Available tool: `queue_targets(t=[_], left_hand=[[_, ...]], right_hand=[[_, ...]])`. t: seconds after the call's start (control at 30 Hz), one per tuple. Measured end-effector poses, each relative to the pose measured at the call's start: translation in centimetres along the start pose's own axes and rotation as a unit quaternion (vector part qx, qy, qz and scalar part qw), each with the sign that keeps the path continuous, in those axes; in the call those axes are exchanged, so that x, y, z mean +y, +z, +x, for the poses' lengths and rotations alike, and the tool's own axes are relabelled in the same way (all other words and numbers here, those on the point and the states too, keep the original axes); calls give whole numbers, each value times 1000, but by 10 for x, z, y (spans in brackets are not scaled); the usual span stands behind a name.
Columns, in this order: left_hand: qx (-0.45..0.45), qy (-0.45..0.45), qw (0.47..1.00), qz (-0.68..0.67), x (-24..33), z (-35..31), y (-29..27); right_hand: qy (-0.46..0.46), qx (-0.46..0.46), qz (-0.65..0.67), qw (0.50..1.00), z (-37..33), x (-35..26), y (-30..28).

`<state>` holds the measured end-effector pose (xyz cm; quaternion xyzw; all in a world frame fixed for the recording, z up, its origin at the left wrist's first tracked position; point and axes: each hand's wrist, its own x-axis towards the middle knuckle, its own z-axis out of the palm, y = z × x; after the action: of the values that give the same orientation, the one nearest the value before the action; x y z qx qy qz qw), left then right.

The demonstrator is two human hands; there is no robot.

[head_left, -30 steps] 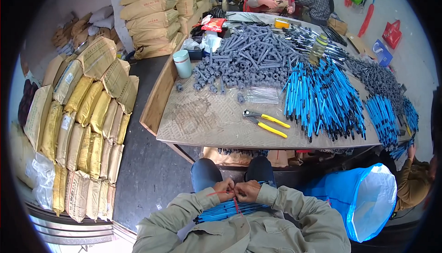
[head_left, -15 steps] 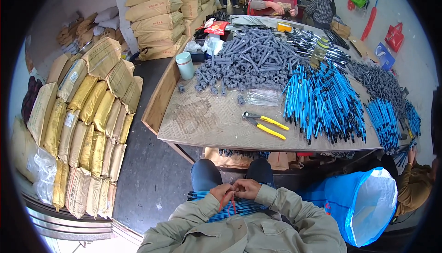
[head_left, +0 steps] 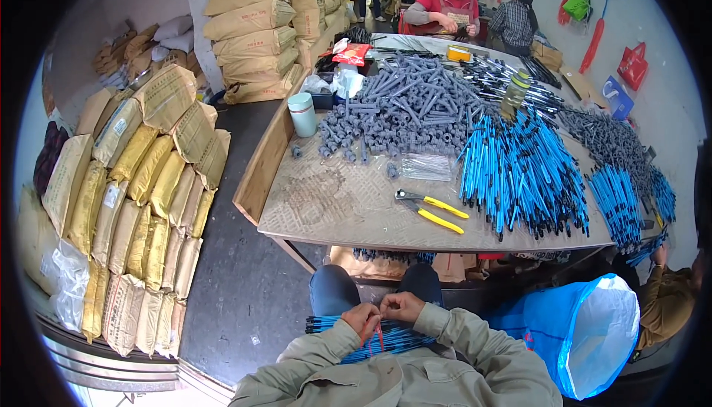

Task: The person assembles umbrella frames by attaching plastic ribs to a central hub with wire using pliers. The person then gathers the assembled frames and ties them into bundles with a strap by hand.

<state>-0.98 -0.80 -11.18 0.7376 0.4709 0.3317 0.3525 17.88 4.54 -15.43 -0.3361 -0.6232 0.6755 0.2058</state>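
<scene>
Across my lap lies a bundle of thin blue rods with black ends [head_left: 404, 339]. A red string [head_left: 377, 339] runs around the bundle's middle. Over it, my left hand [head_left: 362, 319] is closed, its fingertips pinching the string. Just to its right, my right hand [head_left: 403, 307] is closed in a pinch too, apparently on an end of the same string, though its fingers partly hide this. A small gap separates the two hands. On the table beyond my knees rest end-cutting pliers with yellow handles [head_left: 437, 210], out of either hand's touch.
The table [head_left: 334, 222] bears a heap of grey plastic parts [head_left: 415, 96], a blue rod pile [head_left: 519, 177], a light-blue cup [head_left: 302, 114] and a bottle [head_left: 514, 94]. A blue sack [head_left: 552, 333] stands at my right, stacked paper sacks [head_left: 148, 162] at left. Co-workers sit around the table.
My hands, whose fingertips met before, have come slightly apart over the bundle, the right one shifting right. The whole view has shifted a little.
</scene>
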Motion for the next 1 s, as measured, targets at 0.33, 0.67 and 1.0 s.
queue_targets(t=[0.33, 0.67, 1.0], left_hand=[[28, 30, 999, 15, -8, 0, 5], [29, 46, 998, 24, -11, 0, 8], [37, 60, 996, 52, -10, 0, 8]], right_hand=[[-16, -7, -10, 1000, 0, -6, 1], [-138, 28, -102, 985, -1, -6, -2], [-60, 13, -34, 998, -4, -4, -5]])
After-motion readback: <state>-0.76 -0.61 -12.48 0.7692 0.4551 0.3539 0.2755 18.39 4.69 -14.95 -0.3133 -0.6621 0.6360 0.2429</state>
